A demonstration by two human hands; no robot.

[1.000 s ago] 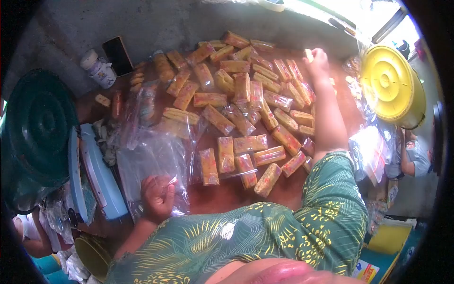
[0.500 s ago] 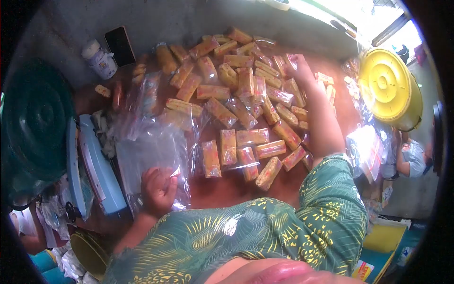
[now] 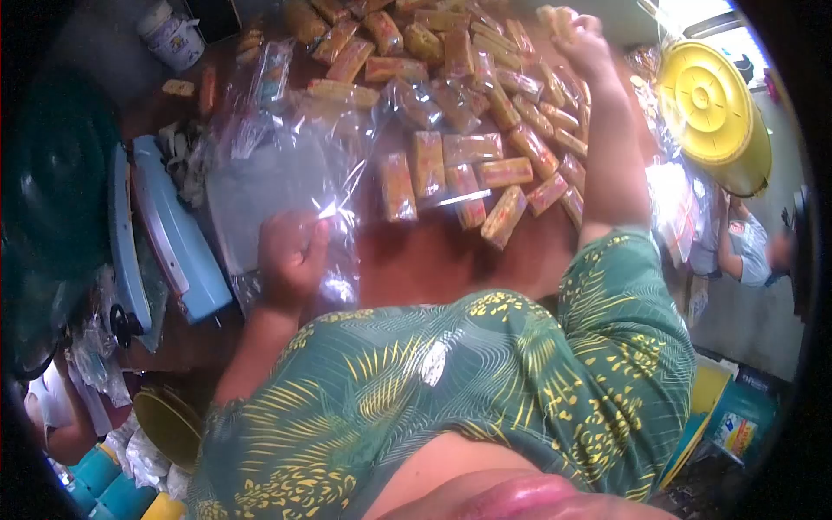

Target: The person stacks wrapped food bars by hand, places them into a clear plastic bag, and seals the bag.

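Note:
My left hand (image 3: 295, 256) is closed with curled fingers on the edge of a clear plastic bag (image 3: 269, 186), which lies flat on the reddish-brown table. At the far right of the table, my right hand (image 3: 585, 48) is raised and grips a pale yellow bar (image 3: 559, 21); whether it is wrapped cannot be made out. Many yellow-brown bars with red marks, in clear wrap, are spread over the table between my hands. Among the nearest are one wrapped bar (image 3: 399, 186) beside the bag and another (image 3: 503, 218) lying at a slant.
A light blue heat-sealer-like device (image 3: 182, 230) stands left, beside a dark green round lid (image 3: 61, 199). At the right are a yellow lidded bucket (image 3: 706, 95) and plastic bags (image 3: 667, 204). A white jar (image 3: 172, 36) stands at the back. Other people are at both sides.
The view has tilted down, so the table sits higher in it. My right hand has lifted a pale bar off the far right of the pile. My left hand stays at the bag.

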